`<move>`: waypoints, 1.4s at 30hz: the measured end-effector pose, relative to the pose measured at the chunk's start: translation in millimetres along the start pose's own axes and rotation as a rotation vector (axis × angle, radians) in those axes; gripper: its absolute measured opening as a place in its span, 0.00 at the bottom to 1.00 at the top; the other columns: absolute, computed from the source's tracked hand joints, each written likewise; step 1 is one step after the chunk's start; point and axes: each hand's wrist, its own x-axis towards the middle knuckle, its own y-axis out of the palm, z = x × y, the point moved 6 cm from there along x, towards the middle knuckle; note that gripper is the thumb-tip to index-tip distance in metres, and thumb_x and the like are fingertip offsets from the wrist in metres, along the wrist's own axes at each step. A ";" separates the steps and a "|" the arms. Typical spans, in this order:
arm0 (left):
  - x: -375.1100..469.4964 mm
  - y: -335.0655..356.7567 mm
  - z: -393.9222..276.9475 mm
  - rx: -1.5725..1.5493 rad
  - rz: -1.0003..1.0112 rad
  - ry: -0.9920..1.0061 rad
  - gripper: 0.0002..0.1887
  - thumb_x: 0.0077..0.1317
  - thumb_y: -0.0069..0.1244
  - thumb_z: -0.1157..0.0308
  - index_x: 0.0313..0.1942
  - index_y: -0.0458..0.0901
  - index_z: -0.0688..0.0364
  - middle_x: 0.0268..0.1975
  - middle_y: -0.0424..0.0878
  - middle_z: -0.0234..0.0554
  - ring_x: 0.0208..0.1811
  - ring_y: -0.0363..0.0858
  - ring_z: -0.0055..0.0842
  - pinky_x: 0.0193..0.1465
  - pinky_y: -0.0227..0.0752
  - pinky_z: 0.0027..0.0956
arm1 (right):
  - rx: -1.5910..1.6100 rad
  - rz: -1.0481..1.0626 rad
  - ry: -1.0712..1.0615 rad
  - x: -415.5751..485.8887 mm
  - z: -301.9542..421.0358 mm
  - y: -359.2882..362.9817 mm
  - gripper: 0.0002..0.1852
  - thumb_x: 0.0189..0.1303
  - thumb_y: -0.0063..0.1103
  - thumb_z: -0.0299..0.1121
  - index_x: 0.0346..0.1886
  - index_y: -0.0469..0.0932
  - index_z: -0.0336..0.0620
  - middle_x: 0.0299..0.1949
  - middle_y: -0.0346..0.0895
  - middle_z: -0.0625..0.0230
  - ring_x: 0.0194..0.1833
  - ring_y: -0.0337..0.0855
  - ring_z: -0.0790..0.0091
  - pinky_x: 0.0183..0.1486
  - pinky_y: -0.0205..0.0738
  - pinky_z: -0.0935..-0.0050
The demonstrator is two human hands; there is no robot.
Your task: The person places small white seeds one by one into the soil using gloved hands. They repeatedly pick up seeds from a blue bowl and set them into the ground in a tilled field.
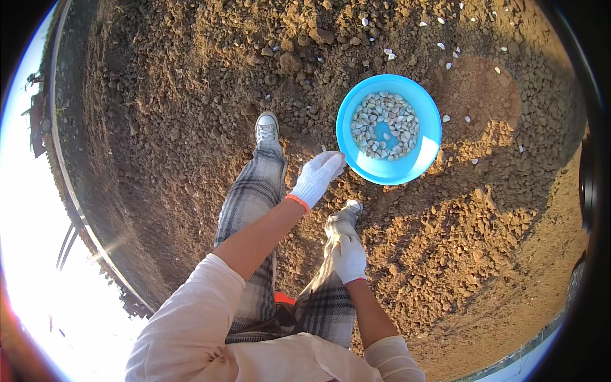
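Observation:
A round blue plastic basin point(420, 98) stands on the soil, holding many pale garlic cloves point(382, 110) spread around a bare patch of its bottom. My left hand point(319, 179), in a white knit glove with an orange cuff, is at the basin's left rim. Its fingertips are close together; whether they grip the rim or hold something small is unclear. My right hand point(350, 258), gloved the same way, rests on my right knee, its fingers partly hidden.
Loose, clumpy brown soil point(191, 119) surrounds my feet. Several cloves point(448, 66) lie scattered beyond and right of the basin. My left shoe point(267, 128) is left of the basin, my right shoe point(353, 206) just below it. A pale curved strip point(71, 186) borders the soil at far left.

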 end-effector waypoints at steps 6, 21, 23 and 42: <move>59.3 13.9 -29.1 -0.011 0.111 -0.041 0.22 0.73 0.47 0.62 0.57 0.74 0.72 0.55 0.79 0.50 0.58 0.78 0.30 0.64 0.72 0.29 | 0.071 -0.049 0.074 39.3 0.2 21.5 0.11 0.61 0.54 0.33 0.44 0.78 0.39 0.38 0.78 0.48 0.39 0.79 0.45 0.43 0.75 0.50; 177.9 -99.2 -166.6 -0.545 -0.234 0.079 0.18 0.74 0.47 0.62 0.54 0.76 0.68 0.48 0.83 0.47 0.47 0.83 0.28 0.56 0.76 0.32 | 0.472 -0.401 0.391 482.3 48.7 -40.2 0.13 0.65 0.57 0.39 0.44 0.81 0.40 0.37 0.84 0.57 0.37 0.84 0.58 0.44 0.76 0.63; 181.4 -105.2 -169.9 -0.553 -0.226 0.061 0.18 0.74 0.46 0.62 0.54 0.76 0.68 0.48 0.83 0.47 0.47 0.83 0.29 0.56 0.76 0.33 | 0.415 -0.463 0.364 540.4 52.0 -55.2 0.13 0.65 0.58 0.41 0.43 0.81 0.42 0.37 0.84 0.58 0.39 0.85 0.56 0.44 0.76 0.62; 180.8 -100.2 -180.2 -0.553 -0.108 0.017 0.21 0.75 0.45 0.60 0.57 0.74 0.69 0.51 0.81 0.49 0.52 0.81 0.31 0.61 0.73 0.36 | -0.017 -0.512 -0.047 591.2 62.7 -81.9 0.10 0.64 0.60 0.39 0.42 0.83 0.45 0.38 0.84 0.56 0.40 0.84 0.53 0.43 0.78 0.59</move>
